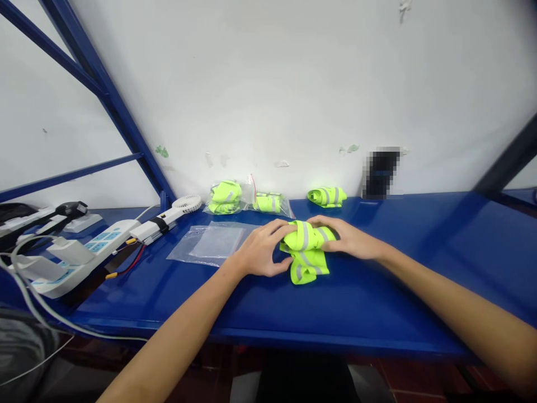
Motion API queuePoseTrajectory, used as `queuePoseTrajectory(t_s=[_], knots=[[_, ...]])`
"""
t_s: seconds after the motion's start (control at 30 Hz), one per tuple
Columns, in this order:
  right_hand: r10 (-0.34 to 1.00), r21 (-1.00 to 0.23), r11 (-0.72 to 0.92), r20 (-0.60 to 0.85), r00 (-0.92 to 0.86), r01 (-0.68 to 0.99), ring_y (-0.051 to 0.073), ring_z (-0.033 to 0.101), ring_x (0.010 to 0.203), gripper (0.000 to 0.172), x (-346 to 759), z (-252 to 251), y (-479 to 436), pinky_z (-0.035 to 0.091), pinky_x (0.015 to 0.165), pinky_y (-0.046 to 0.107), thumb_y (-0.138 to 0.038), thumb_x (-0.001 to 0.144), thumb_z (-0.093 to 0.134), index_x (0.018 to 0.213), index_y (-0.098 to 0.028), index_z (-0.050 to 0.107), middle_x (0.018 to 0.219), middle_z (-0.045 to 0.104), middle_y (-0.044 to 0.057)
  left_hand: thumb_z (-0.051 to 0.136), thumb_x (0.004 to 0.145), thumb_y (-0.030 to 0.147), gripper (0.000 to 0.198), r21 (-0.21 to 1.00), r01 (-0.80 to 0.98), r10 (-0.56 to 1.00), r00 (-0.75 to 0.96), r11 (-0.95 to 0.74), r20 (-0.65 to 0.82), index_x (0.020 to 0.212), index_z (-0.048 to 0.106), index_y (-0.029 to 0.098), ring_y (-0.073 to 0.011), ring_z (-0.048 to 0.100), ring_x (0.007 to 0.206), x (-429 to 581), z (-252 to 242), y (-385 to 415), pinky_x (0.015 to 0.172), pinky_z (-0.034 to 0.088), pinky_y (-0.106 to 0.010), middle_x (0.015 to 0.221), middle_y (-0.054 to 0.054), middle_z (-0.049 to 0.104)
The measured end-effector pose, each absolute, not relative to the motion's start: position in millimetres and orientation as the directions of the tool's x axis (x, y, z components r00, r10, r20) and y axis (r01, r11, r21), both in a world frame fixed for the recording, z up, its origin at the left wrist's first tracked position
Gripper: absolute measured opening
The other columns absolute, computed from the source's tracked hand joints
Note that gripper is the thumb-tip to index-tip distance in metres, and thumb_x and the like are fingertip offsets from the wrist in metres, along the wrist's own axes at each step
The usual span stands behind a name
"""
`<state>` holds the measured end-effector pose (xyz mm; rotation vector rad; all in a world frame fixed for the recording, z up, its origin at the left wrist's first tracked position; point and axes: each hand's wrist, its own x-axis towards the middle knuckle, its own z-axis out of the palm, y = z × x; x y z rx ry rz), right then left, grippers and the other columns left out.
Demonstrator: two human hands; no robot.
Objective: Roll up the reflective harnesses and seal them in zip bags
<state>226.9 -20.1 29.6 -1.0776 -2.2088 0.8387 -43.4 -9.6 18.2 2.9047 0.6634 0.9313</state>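
Left in my view: a white power strip (90,246) and handheld fan (173,215); centre-left, empty clear bags (210,244), bagged vests (247,199) behind them.

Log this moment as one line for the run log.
left hand: grips folded vest | right hand: laid on same vest | vest: on blue table | clear bag: flat, left of vest

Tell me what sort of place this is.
Probably a packing station in a workshop or storeroom. The left hand and right hand hold a folded yellow vest on a blue metal bench; an empty clear bag lies beside it, and bagged vests sit by the wall.
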Motion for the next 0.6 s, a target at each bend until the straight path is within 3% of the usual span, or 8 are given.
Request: queuePoseTrajectory(t_s=[0.2,0.4,0.5,0.6], knots=[[0.885,-0.824,0.383,0.199,-0.421,0.418,0.032,0.050,0.130,0.051,221,25,-20,0.043,0.106,0.048,-0.045,0.090,0.049,0.138,-0.026,0.051,0.140,0.057,0.005,0.061,0.084,0.030,0.072,0.206,0.496,0.527,0.693,-0.844,0.492,0.148,0.029,0.023,-0.0269,0.054,0.121,-40,14,-8,0.101,0.048,-0.042,0.133,-0.013,0.053],[0.944,-0.908,0.240,0.135,-0.300,0.345,0.030,0.048,0.134,0.047,208,19,-20,0.036,0.114,0.047,-0.050,0.094,0.049,0.133,-0.026,0.057,0.138,0.060,0.004,0.063,0.083,0.032,0.072,0.197,0.514,0.541,0.700,-0.835,0.465,0.148,0.033,0.025,-0.0312,0.041,0.133,-41,12,-4,0.105,0.046,-0.047,0.141,-0.015,0.038],[0.975,-0.969,0.143,0.103,-0.197,0.202,0.027,0.047,0.136,0.040,203,16,-17,0.032,0.116,0.041,-0.043,0.093,0.053,0.126,-0.024,0.062,0.139,0.060,0.003,0.063,0.083,0.031,0.070,0.189,0.468,0.496,0.718,-0.864,0.489,0.147,0.036,0.024,-0.0314,0.041,0.133,-40,11,-4,0.107,0.045,-0.048,0.141,-0.016,0.038],[0.991,-0.995,-0.064,-0.054,-0.125,-0.076,0.027,0.057,0.126,0.039,199,21,-18,0.041,0.110,0.042,-0.042,0.094,0.050,0.126,-0.023,0.062,0.133,0.065,0.005,0.061,0.085,0.026,0.063,0.186,0.444,0.467,0.691,-0.877,0.552,0.144,0.040,0.024,-0.0297,0.043,0.130,-37,11,-6,0.106,0.046,-0.047,0.139,-0.015,0.041]])
